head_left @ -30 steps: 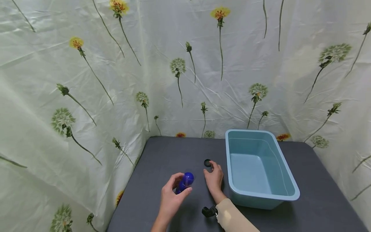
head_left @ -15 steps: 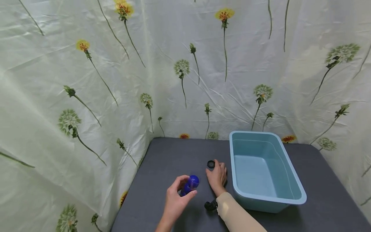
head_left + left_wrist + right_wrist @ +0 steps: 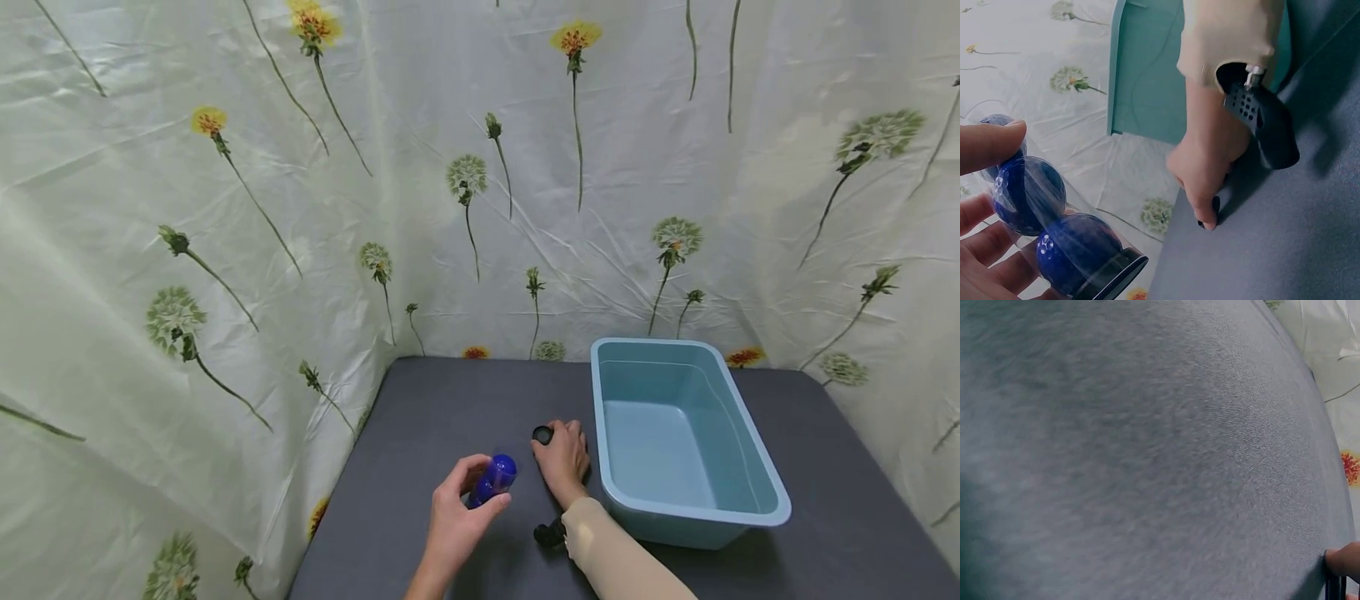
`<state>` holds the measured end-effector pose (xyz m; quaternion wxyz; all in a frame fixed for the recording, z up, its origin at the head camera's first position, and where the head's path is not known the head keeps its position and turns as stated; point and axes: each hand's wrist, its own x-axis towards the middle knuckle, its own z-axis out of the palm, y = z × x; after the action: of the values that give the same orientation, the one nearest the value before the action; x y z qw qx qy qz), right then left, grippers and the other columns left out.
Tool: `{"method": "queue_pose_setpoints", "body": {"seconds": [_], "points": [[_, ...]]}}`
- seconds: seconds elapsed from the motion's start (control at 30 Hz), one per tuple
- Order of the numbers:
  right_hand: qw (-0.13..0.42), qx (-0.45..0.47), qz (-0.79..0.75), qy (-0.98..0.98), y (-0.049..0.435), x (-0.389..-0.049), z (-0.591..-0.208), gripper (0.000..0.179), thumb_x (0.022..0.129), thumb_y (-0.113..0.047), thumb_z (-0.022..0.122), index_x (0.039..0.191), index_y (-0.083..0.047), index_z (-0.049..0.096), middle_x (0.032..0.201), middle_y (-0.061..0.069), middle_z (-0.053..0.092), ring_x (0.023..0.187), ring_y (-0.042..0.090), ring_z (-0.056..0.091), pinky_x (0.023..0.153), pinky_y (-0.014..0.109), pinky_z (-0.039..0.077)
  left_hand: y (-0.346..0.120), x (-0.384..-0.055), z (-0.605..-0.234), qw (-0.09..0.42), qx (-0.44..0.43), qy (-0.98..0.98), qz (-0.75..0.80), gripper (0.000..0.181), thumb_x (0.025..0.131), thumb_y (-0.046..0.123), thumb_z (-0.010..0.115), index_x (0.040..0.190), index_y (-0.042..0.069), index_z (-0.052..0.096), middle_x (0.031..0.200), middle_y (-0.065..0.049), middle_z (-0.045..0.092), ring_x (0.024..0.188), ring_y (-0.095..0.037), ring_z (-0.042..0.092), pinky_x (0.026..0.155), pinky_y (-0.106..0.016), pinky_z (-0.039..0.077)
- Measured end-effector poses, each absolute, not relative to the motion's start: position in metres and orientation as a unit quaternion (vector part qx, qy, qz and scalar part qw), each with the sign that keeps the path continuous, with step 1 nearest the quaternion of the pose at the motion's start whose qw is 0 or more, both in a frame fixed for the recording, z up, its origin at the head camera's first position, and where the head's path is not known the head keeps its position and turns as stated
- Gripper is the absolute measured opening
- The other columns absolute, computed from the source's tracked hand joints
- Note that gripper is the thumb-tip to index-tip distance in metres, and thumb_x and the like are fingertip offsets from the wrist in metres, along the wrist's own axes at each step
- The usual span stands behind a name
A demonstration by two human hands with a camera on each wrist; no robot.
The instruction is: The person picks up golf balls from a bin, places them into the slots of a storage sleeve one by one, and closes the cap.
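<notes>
My left hand [image 3: 459, 518] grips a clear tube [image 3: 497, 477] over the table, tilted. Three blue golf balls [image 3: 1029, 195] show inside it in the left wrist view, and a black cap closes its lower end [image 3: 1124, 275]. To the right, my right hand [image 3: 562, 458] rests low at the table and pinches a round black lid [image 3: 542, 435] between thumb and fingers. At the corner of the right wrist view, the lid [image 3: 1335, 587] appears edge-on beside the thumb. Part of the tube is hidden behind the left fingers.
A light blue plastic basin [image 3: 597, 417] stands on the dark grey table [image 3: 442, 400], just right of my right hand. A black wrist camera [image 3: 1272, 128] sticks out beside the right sleeve. A curtain printed with dandelions [image 3: 420, 167] hangs behind the table and along its sides.
My right hand has reached the lid lying on the table and taken hold of it, drawing it slightly nearer. The left hand stays almost in place with the tube. The head view has shifted slightly.
</notes>
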<state>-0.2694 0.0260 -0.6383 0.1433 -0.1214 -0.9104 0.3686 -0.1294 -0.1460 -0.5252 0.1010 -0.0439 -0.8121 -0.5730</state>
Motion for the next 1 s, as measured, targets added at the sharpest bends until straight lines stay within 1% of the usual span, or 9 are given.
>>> {"method": "queue_pose_setpoints", "body": {"seconds": [0.17,0.3,0.4,0.53,0.63,0.8,0.9,1.0], "points": [[0.143,-0.108,0.373,-0.91,0.029,-0.258,-0.634,0.04,0.076,-0.024,0.088,0.106,-0.006,0.07,0.106,0.014,0.055,0.096,0.035,0.055,0.077,0.055,0.048,-0.143,-0.131,-0.528,0.108,-0.047,-0.816,-0.566,0.048,0.078,0.037,0.088,0.119,0.033,0.064,0.114,0.011,0.066,0.103,-0.012,0.063,0.09,-0.04,0.051],[0.157,-0.095,0.376,-0.908,0.033,-0.25,-0.633,0.038,0.073,-0.021,0.088,0.104,-0.007,0.07,0.101,0.014,0.06,0.093,0.037,0.059,0.079,0.053,0.048,-0.141,-0.132,-0.528,0.104,-0.045,-0.814,-0.57,0.049,0.077,0.036,0.089,0.119,0.033,0.064,0.114,0.011,0.067,0.104,-0.012,0.063,0.091,-0.041,0.051],[0.177,-0.078,0.394,-0.898,0.037,-0.243,-0.632,0.037,0.071,-0.016,0.087,0.102,-0.005,0.069,0.097,0.015,0.064,0.09,0.038,0.063,0.078,0.052,0.05,-0.139,-0.132,-0.529,0.1,-0.042,-0.812,-0.573,0.049,0.077,0.035,0.089,0.119,0.032,0.064,0.114,0.01,0.067,0.104,-0.013,0.063,0.091,-0.042,0.05],[0.18,-0.052,0.432,-0.882,0.041,-0.232,-0.629,0.038,0.069,-0.008,0.086,0.102,-0.004,0.069,0.093,0.014,0.067,0.086,0.033,0.065,0.077,0.051,0.051,-0.138,-0.133,-0.531,0.102,-0.039,-0.812,-0.573,0.048,0.077,0.033,0.089,0.119,0.032,0.064,0.113,0.009,0.067,0.104,-0.014,0.063,0.091,-0.045,0.05],[0.166,-0.04,0.452,-0.875,0.042,-0.224,-0.625,0.039,0.067,-0.006,0.085,0.103,-0.005,0.069,0.089,0.01,0.066,0.079,0.025,0.061,0.073,0.045,0.05,-0.138,-0.134,-0.532,0.105,-0.036,-0.814,-0.571,0.048,0.077,0.033,0.089,0.118,0.032,0.064,0.113,0.008,0.067,0.104,-0.014,0.063,0.091,-0.046,0.05],[0.13,-0.028,0.498,-0.857,0.042,-0.209,-0.612,0.042,0.068,-0.005,0.085,0.106,-0.008,0.069,0.086,0.005,0.066,0.064,0.013,0.053,0.06,0.031,0.045,-0.136,-0.135,-0.532,0.107,-0.035,-0.817,-0.566,0.048,0.078,0.033,0.089,0.119,0.029,0.064,0.113,0.007,0.067,0.103,-0.015,0.062,0.09,-0.045,0.051],[0.1,-0.018,0.537,-0.838,0.042,-0.199,-0.601,0.043,0.071,-0.002,0.085,0.11,-0.009,0.068,0.087,0.004,0.065,0.06,0.011,0.051,0.054,0.026,0.043,-0.136,-0.135,-0.531,0.108,-0.034,-0.817,-0.565,0.049,0.078,0.032,0.089,0.12,0.028,0.064,0.112,0.006,0.067,0.103,-0.016,0.062,0.09,-0.046,0.051],[0.067,-0.006,0.573,-0.816,0.042,-0.189,-0.589,0.044,0.075,0.0,0.084,0.114,-0.009,0.066,0.09,0.005,0.066,0.062,0.013,0.054,0.054,0.025,0.047,-0.136,-0.135,-0.53,0.109,-0.034,-0.818,-0.564,0.049,0.078,0.031,0.089,0.12,0.028,0.064,0.112,0.005,0.067,0.103,-0.018,0.063,0.09,-0.049,0.051]]}}
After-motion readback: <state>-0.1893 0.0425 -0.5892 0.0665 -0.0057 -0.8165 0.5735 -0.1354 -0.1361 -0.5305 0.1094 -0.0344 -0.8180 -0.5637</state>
